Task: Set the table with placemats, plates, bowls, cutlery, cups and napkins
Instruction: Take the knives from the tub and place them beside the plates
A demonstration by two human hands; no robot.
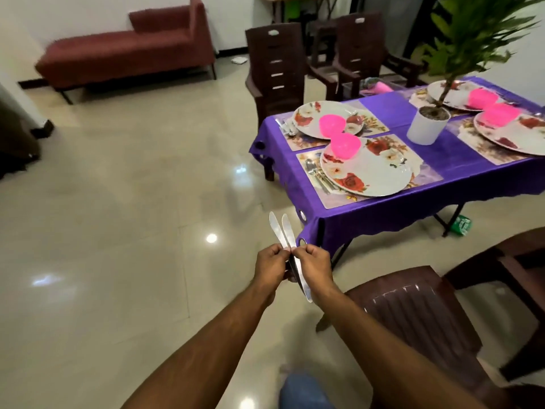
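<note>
My left hand (269, 262) and my right hand (314, 265) both pinch two steel table knives (282, 231) in front of me, above the floor; the blades point up and away, the handles hang down between my hands. To the right stands the table (380, 219) under a purple cloth. On it lie floral placemats (333, 199), each under a flowered plate (380, 178) with a pink bowl (345, 146). Cutlery (317, 174) lies left of the nearest plate, and more cutlery (284, 126) beside the plate behind it.
A white potted plant (427, 126) stands mid-table. Brown plastic chairs stand near me (413, 314) and at the far end (277, 69). A red sofa (126, 51) lines the back wall. A green packet (461, 225) lies under the table. Shiny tile floor spreads left.
</note>
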